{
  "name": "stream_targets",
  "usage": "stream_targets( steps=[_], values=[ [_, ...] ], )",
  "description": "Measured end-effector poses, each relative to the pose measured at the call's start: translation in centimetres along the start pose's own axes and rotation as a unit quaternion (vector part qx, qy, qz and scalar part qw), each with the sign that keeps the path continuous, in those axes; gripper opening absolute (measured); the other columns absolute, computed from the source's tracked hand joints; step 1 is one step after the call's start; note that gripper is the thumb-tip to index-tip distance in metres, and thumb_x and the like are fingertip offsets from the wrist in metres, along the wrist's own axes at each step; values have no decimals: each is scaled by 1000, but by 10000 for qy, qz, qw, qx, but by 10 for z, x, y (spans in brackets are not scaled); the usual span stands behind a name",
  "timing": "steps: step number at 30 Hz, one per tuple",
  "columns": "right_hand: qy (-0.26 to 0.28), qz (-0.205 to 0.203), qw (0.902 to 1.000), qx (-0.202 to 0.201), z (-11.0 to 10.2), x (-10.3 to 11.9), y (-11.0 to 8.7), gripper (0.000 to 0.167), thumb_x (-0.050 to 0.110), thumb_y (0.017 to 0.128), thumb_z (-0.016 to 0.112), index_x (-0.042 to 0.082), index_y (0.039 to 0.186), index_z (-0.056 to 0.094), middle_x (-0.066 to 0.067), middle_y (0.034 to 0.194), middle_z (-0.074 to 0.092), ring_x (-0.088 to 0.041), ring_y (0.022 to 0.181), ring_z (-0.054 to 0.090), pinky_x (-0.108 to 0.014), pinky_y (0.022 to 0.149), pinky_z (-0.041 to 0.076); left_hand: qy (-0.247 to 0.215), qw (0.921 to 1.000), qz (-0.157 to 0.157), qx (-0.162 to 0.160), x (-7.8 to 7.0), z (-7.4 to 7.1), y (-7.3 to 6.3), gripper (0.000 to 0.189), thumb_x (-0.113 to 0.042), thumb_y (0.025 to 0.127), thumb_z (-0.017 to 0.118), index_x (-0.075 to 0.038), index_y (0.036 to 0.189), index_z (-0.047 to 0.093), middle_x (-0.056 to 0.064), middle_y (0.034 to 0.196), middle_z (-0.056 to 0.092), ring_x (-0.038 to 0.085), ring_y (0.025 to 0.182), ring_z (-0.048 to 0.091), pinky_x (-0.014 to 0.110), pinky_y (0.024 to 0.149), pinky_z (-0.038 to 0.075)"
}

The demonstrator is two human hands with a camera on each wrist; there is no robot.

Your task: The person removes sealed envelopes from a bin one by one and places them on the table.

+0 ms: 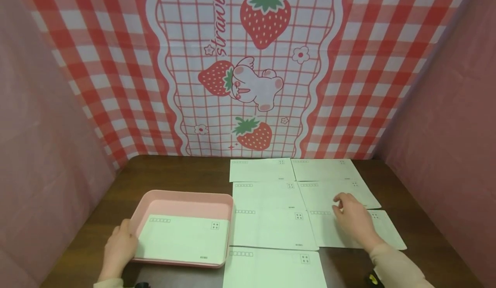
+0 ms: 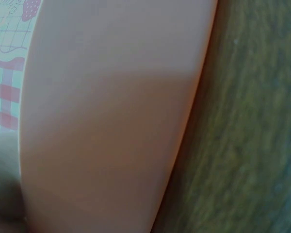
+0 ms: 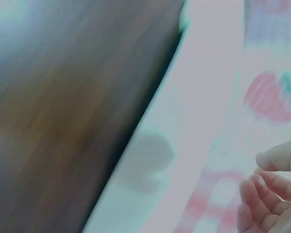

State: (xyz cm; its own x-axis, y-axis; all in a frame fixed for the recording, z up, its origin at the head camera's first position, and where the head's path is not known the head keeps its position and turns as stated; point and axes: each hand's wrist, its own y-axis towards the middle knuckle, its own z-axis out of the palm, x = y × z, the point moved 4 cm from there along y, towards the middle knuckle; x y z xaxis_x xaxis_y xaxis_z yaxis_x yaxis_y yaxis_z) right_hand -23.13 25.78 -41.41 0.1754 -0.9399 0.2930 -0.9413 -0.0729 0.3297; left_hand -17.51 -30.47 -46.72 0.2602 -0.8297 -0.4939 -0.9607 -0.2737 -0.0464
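A pink tray point(image 1: 178, 208) stands at the left of the table, holding white envelopes, the top one point(image 1: 182, 240) printed with small boxes and a stamp square. My left hand point(image 1: 119, 245) grips the tray's left rim. In the left wrist view the tray's outer wall point(image 2: 111, 121) fills the middle, and part of the hand shows blurred at its edge. Over the laid-out envelopes at the right hovers my right hand point(image 1: 353, 219), fingers loosely bent and holding nothing. The right wrist view shows its thumb and fingertips point(image 3: 271, 194) apart, with a blurred pale envelope beyond.
Several envelopes point(image 1: 267, 227) lie in rows to the right of the tray, edges touching or overlapping; the nearest point(image 1: 273, 270) runs out of view. Brown wooden table point(image 1: 430, 232) shows around them. A strawberry-print checked cloth point(image 1: 248, 42) hangs behind, pink curtains at both sides.
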Motion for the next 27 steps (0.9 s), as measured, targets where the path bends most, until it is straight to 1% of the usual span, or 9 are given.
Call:
stream_targets(
  steps=[3,6,9,13,15,18,20,24,27],
  values=[
    [256,-261,9993,89,5,46,1,14,9,80,64,4,92,60,-2,75,52,-10,61,48,-26,51,39,-14,10000,-10,-27,0,1,0,42,-3,83,32,14,121,36,38,103,46,54,92,48,60,77,38],
    [512,-496,9970,312,9,88,-3,13,11,80,66,8,91,61,4,75,52,-6,63,47,-22,54,40,-20,10000,2,-44,0,3,1,42,-2,82,32,14,121,35,38,103,46,54,91,48,60,76,38],
    [745,-723,9935,475,12,126,-8,12,14,80,67,14,90,61,9,75,51,-3,64,47,-19,56,40,0,10000,-20,-16,0,3,1,43,-2,83,32,14,122,34,38,103,46,54,91,48,60,77,38],
    [1049,-1318,9845,492,20,168,-13,11,17,80,67,17,90,62,12,77,54,-4,68,51,-19,60,40,19,10000,-72,-48,1,2,1,43,-3,84,31,14,123,34,39,105,45,55,93,47,60,78,37],
    [1189,-1687,9765,616,27,185,-16,11,19,81,66,17,92,62,10,81,56,-6,71,54,-20,63,41,-6,9999,-83,-65,1,2,0,43,-3,83,32,14,123,34,39,105,45,55,93,47,61,78,37],
    [1381,-2150,9616,1005,38,204,-20,14,20,84,63,14,96,62,7,88,58,-9,78,56,-22,68,44,-43,9999,-51,-86,0,3,-1,42,-2,83,32,14,122,35,39,105,46,55,92,48,61,78,38],
    [1395,-2394,9525,1264,46,215,-23,17,21,85,62,13,99,61,5,93,59,-9,83,57,-23,72,46,-63,9999,-7,-101,-1,3,-2,42,-2,83,33,14,122,35,38,103,46,54,91,48,60,77,38],
    [1085,-2807,9400,1608,64,234,-26,27,21,85,61,8,108,60,0,104,60,-11,96,58,-24,82,47,-40,9999,12,-159,-2,2,-2,41,-2,83,33,14,121,36,38,103,46,54,91,49,60,77,38],
    [587,-2990,9352,1805,79,245,-27,35,21,84,62,5,115,57,-3,114,59,-13,105,56,-24,89,45,-27,9999,0,-159,-1,1,-1,41,-2,84,33,14,122,35,38,103,46,54,91,48,60,77,37]
  ],
)
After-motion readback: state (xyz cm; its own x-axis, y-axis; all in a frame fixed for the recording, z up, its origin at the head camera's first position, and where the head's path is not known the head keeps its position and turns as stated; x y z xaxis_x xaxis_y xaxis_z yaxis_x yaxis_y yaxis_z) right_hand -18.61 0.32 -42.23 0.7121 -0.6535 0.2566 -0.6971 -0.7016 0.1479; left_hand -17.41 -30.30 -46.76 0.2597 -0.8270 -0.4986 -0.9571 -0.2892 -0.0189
